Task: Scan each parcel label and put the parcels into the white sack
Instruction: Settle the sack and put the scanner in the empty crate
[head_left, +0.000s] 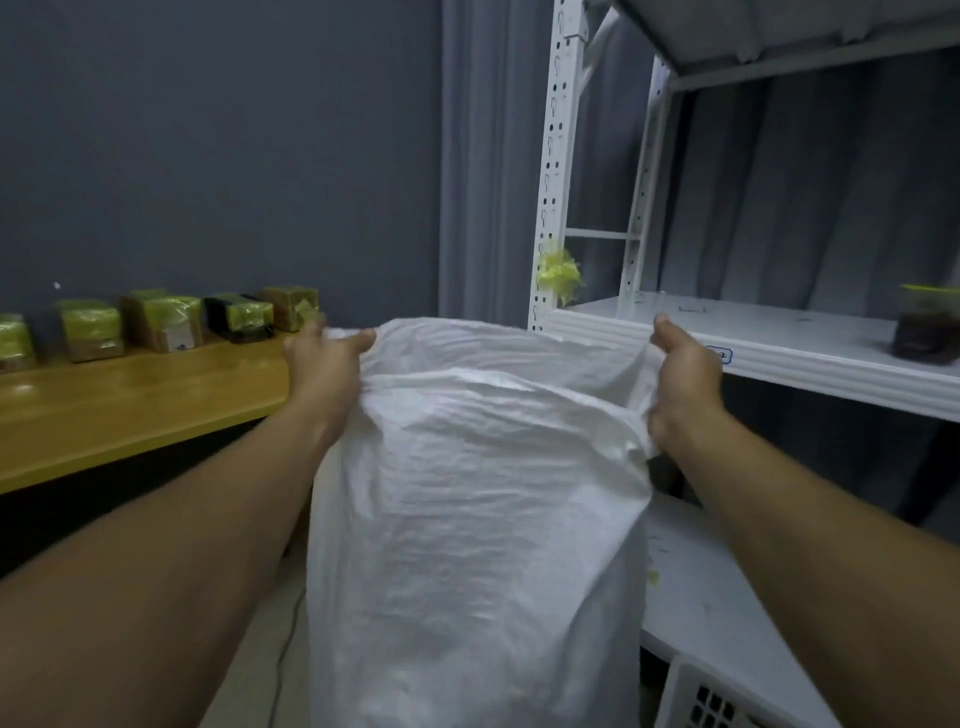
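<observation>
Left hand (324, 364) and right hand (685, 384) are gripping the rim of the white sack (467, 519), fingers curled around it (mouth stretched), in the gap between table (130, 410) edge and shelf (805, 358).

Middle is filled by the white sack (467, 493). Bare worktop (130, 400) is left free at left, before the parcels (161, 322) lined along the wall (208, 156). Right side is closed off by the rack upright (553, 182) and shelf (779, 348); a crate (685, 686) is set low by the sack.
</observation>
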